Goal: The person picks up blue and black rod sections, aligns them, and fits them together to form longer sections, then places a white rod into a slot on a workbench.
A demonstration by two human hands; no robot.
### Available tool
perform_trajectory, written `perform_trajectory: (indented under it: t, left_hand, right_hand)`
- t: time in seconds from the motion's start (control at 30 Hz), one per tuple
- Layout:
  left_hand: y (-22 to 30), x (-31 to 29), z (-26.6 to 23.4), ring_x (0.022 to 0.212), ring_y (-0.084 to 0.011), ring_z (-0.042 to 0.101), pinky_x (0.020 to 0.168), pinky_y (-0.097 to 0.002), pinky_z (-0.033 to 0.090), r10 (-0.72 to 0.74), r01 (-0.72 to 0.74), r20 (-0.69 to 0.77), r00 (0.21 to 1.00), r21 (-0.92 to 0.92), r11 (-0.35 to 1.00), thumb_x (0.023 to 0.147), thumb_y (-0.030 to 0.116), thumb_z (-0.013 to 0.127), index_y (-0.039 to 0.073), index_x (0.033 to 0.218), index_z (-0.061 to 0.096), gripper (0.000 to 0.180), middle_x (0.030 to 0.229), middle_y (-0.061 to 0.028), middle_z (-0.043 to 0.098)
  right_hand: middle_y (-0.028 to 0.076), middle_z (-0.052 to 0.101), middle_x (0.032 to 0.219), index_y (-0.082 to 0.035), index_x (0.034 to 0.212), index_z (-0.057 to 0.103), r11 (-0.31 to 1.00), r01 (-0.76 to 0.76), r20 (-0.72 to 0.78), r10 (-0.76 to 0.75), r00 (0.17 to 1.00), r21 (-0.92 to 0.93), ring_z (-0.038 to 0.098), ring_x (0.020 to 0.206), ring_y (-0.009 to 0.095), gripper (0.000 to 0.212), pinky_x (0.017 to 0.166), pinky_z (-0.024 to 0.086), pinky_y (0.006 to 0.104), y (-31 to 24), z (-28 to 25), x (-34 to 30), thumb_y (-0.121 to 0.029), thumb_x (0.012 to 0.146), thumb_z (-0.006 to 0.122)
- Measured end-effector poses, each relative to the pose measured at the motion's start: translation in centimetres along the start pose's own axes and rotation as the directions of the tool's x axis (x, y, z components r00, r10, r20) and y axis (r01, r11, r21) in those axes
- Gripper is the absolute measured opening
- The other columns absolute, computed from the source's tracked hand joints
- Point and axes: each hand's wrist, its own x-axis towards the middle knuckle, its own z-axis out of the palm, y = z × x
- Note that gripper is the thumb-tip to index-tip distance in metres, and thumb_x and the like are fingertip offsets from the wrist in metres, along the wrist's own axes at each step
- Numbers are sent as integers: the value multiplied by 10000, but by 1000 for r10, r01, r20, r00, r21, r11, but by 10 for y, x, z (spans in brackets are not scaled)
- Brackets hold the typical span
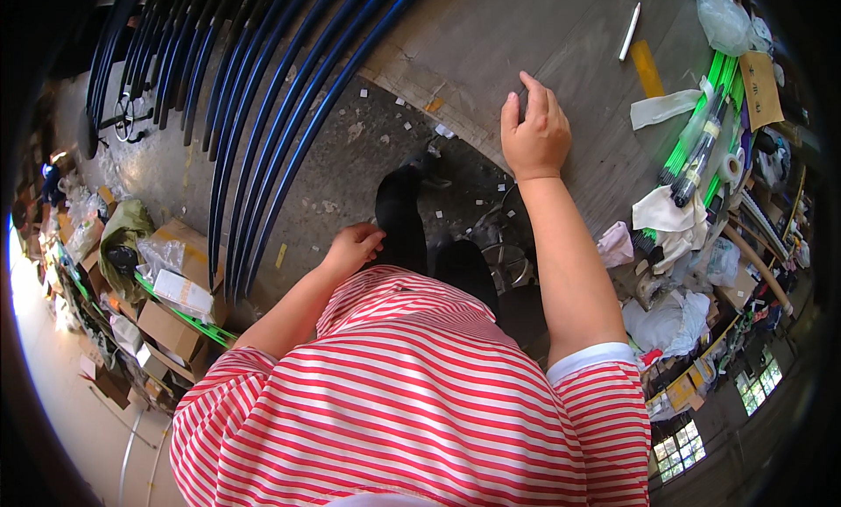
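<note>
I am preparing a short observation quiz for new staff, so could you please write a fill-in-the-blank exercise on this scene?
1. The hand over the tabletop is the person's ____ one.
2. The other hand is near a trouser leg coloured ____.
3. The slim pen-like stick lying on the tabletop is coloured ____.
4. The striped shirt combines white with ____.

Missing words: right; black; white; red.

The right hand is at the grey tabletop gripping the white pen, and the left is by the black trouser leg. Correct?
Not quite: the head view shows the white pen lying on the grey tabletop, apart from the right hand, which isn't gripping it. The left hand is by the black trouser leg, as you said.
</note>
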Motion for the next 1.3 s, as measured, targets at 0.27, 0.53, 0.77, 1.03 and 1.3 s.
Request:
perform_trajectory:
  t: [0.27, 0.53, 0.77, 1.03, 1.3]
  left_hand:
    - [-24, -42, 27, 589, -91, 520, 540, -229, 439, 31, -35, -174, 984, -19, 999, 873, 184, 524, 12, 974, 595, 211, 720, -39, 592]
    - [-76, -111, 45, 670, -113, 572, 619, -243, 470, -8, 18, -294, 956, 32, 999, 869, 149, 522, -10, 995, 589, 214, 780, -78, 625]
    - [-93, -104, 2, 645, -104, 563, 585, -245, 462, 38, -59, -315, 948, -58, 997, 860, 167, 537, -3, 976, 593, 214, 758, -69, 622]
    - [-117, -86, -46, 591, -112, 544, 543, -246, 450, 41, -94, -300, 953, -163, 982, 855, 168, 533, -10, 963, 600, 219, 730, -64, 613]
    - [-144, -76, -52, 599, -130, 560, 557, -269, 466, 49, -72, -212, 976, -98, 993, 854, 194, 532, -12, 963, 598, 242, 748, -81, 621]
  right_hand:
    - [94, 603, 868, -86, 1016, 542, 999, 12, -73, -9, 997, 45, 596, 788, 270, 260, 686, 483, 371, 1, 6, -2, -203, 784, 537]
    - [105, 612, 889, -86, 999, 555, 999, 31, -113, -26, 993, 39, 604, 793, 274, 256, 699, 490, 376, -2, 9, -2, -214, 779, 532]
    - [124, 614, 890, -99, 984, 566, 1000, 9, -102, -6, 995, 30, 604, 798, 298, 239, 693, 491, 388, -7, 6, 1, -197, 769, 535]
    - [139, 618, 943, -98, 1013, 542, 998, -35, -37, 33, 999, -48, 601, 831, 321, 249, 702, 490, 394, -11, 4, 1, -199, 787, 523]
    - [140, 619, 945, -106, 1019, 544, 992, -79, 20, 81, 997, -94, 600, 827, 323, 247, 696, 487, 395, -19, 4, 0, -209, 797, 514]
